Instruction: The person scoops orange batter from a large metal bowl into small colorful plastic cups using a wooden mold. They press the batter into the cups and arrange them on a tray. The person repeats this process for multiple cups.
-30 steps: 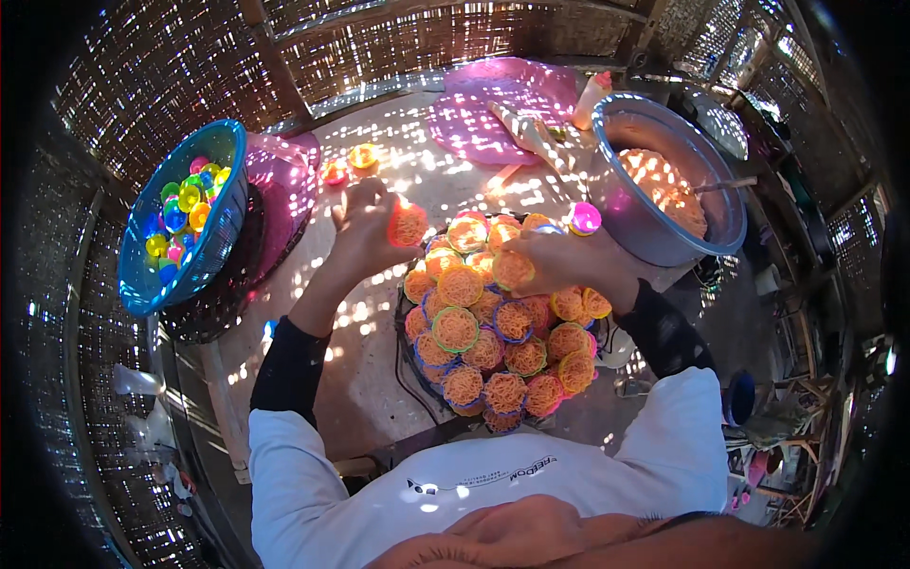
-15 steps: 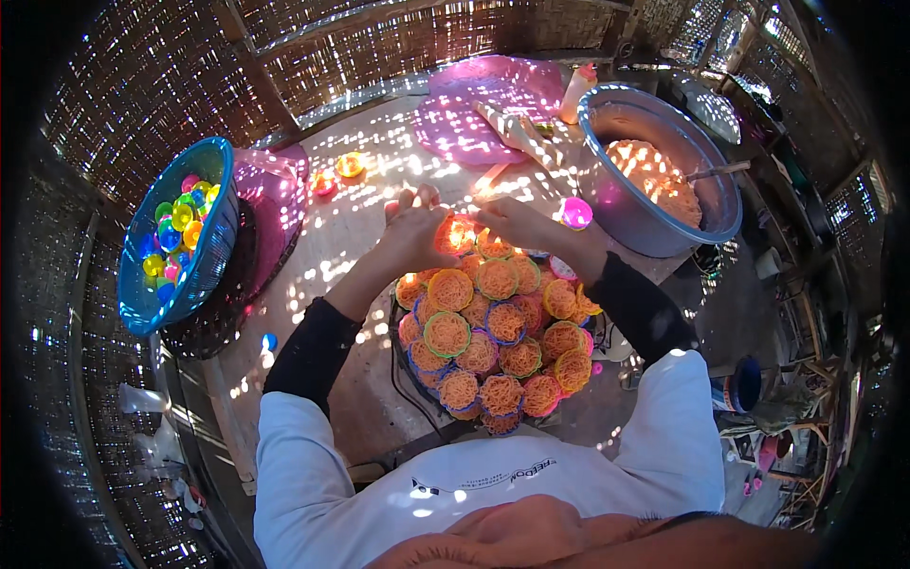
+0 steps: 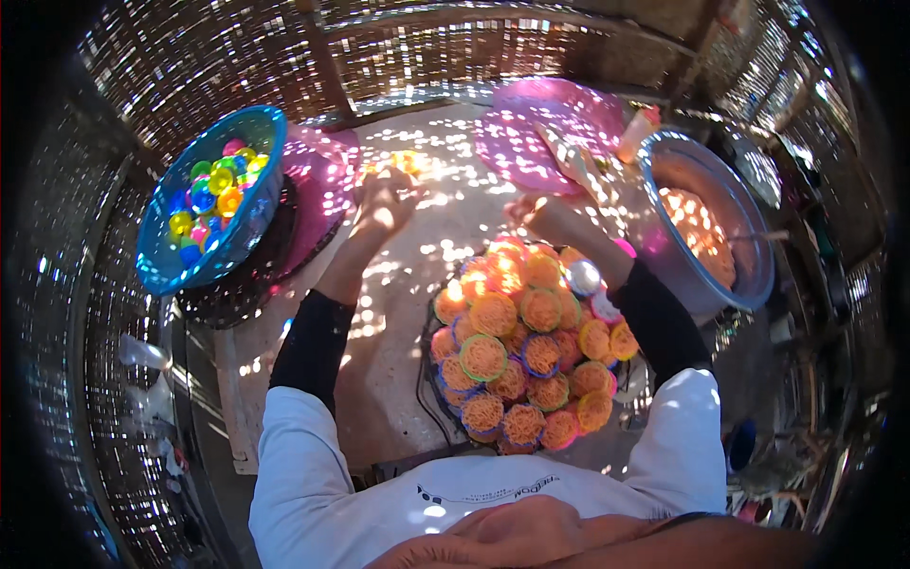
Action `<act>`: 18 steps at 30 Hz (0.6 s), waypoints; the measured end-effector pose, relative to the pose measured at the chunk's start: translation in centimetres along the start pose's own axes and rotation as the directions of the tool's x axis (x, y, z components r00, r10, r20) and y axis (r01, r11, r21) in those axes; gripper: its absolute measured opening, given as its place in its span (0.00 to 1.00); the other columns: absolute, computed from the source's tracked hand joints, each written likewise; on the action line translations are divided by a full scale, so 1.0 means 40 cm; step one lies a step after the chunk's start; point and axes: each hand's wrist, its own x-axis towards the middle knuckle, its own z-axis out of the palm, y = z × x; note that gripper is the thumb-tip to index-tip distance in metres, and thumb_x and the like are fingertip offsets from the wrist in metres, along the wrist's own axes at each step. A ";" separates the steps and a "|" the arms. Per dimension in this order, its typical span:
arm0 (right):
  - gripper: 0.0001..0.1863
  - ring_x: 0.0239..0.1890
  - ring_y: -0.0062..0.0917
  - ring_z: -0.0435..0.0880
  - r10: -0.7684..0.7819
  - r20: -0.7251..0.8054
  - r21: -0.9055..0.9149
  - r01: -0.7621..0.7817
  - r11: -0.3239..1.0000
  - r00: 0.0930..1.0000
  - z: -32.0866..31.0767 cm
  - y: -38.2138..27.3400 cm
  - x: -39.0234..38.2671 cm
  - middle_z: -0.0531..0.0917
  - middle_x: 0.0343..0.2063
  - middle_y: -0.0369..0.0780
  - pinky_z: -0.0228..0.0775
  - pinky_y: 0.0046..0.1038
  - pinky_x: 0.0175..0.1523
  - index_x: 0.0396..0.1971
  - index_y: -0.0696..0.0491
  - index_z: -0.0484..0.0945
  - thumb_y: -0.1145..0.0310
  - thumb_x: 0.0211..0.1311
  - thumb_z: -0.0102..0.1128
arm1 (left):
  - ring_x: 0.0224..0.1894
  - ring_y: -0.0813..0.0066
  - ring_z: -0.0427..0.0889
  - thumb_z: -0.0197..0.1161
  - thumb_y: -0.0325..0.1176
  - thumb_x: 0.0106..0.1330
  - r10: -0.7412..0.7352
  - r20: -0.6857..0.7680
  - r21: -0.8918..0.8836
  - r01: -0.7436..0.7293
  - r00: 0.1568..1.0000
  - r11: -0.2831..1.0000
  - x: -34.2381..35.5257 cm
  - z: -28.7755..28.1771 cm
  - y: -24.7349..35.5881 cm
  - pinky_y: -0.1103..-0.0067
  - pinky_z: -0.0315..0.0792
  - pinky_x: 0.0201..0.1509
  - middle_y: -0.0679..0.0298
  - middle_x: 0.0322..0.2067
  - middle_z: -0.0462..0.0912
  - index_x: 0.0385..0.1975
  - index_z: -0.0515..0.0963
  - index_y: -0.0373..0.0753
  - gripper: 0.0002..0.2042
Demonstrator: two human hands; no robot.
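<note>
Already, shred-filled cups stood heaped near the right hand, with coloured cups in the basket and orange mix in the tub apparently left; whether it or the left hand gripped anything, I couldn't tell.

Along the far side, from 10 to 12 o'clock, we saw a brown woven wall, its gaps pricked through with bright daylight. A wooden post stood against it at 11 o'clock, and a beam crossed it at 12. Before us spread a pale tabletop, flecked with small patches of sunlight. Towards 4 o'clock, in deep shade, we made out what was perhaps a wooden rack.
</note>
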 end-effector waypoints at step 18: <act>0.22 0.45 0.35 0.76 -0.181 0.068 -0.416 0.193 0.889 0.981 0.351 0.011 0.625 0.79 0.37 0.47 0.66 0.29 0.50 0.32 0.55 0.79 0.50 0.47 0.55 | 0.65 0.44 0.32 0.65 0.58 0.39 -0.340 0.276 0.586 0.123 0.899 0.801 0.216 0.124 -0.402 0.51 0.36 0.62 0.46 0.64 0.39 0.59 0.59 0.46 0.45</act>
